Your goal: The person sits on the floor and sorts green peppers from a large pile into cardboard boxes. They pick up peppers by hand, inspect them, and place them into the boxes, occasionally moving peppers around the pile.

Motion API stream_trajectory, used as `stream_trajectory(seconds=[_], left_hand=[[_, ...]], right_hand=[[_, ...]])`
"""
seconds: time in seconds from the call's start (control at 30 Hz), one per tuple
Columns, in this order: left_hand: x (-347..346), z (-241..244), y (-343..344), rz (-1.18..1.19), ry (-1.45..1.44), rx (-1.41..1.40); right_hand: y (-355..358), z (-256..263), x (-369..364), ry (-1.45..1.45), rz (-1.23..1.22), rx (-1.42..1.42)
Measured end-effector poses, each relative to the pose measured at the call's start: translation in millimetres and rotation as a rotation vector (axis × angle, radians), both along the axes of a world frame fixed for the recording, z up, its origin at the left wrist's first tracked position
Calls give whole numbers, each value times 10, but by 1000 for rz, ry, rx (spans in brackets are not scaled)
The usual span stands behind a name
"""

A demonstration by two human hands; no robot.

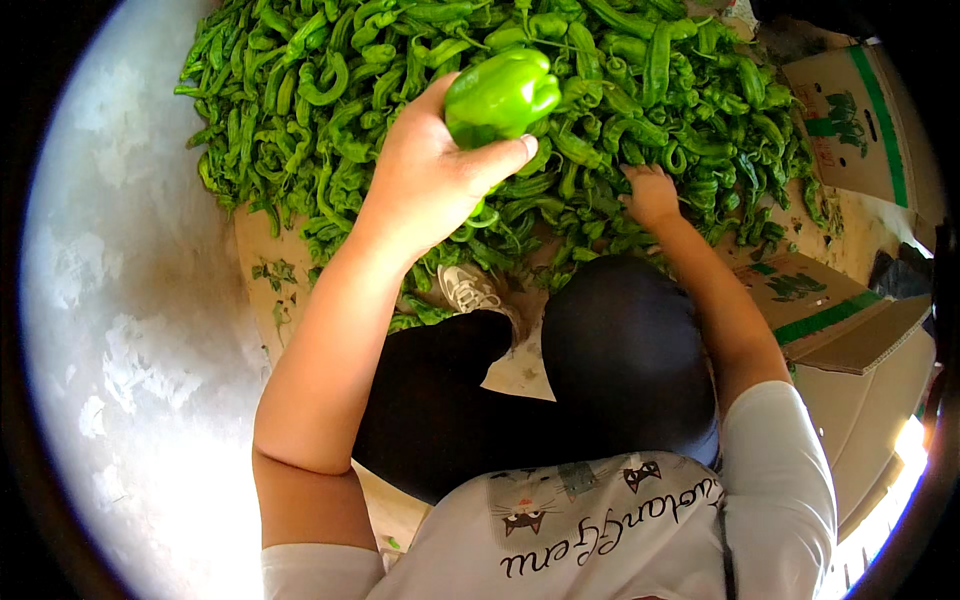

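My left hand is raised over a large heap of long green peppers, at the centre top. It is closed around a thick, blocky green pepper, whose lobed end points up and to the right. Part of the pepper is hidden by the fingers and thumb. Lower on the right, my right hand reaches down onto the near side of the heap, touching the peppers there. Its fingertips are partly hidden among them, so whether it grips one cannot be told.
Printed cardboard boxes stand at the upper right and lower right, the nearer with a raised flap. A mottled grey wall runs along the left. My bent knees and a laced shoe are close to the heap; loose leaves lie on the floor.
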State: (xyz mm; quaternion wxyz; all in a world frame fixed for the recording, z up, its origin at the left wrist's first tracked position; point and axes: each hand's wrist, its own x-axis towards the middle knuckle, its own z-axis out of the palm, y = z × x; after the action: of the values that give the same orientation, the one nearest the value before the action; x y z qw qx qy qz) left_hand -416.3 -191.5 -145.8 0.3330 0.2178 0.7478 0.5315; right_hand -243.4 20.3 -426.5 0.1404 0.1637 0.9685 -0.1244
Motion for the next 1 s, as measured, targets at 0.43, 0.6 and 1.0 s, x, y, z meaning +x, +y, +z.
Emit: stream_trajectory(seconds=[0.43,0.6,1.0], left_hand=[[61,6,58,-60,40,-124],[245,-57,206,-105,-8,-34],[343,-206,172,-205,169,-19]], right_hand=[[325,1032,77,114,-245,-603],[41,1760,-119,511,-442,-1660],[-364,2095,-317,753,-264,-1374]])
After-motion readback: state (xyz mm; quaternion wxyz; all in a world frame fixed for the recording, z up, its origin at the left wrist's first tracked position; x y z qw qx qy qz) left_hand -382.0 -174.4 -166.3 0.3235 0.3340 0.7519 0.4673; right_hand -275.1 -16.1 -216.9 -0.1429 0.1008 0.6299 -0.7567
